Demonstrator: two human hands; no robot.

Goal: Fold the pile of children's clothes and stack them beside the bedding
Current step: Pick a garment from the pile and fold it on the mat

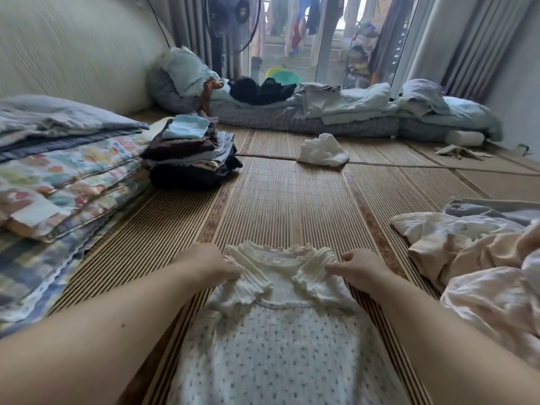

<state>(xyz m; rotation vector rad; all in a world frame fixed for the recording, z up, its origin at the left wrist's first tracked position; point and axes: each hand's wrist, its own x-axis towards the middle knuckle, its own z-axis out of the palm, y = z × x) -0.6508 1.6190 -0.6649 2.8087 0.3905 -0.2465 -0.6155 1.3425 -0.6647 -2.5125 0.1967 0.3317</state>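
head view: dotted dress [274, 331] lying flat on woven mat [277, 200] at 6 o'clock, neckline pointing to 12. left hand [210, 264] pinching ruffled sleeve at dress's 10 o'clock, fingers [232, 273] curling onto fabric. right hand [359, 267] pinching other sleeve at 2 o'clock. folded stack [190, 153] sitting at 10 o'clock, touching bedding [67, 171] at 9. unfolded pile [467, 258] lying at 3 o'clock. white garment [323, 152] lying crumpled at 12, well apart.
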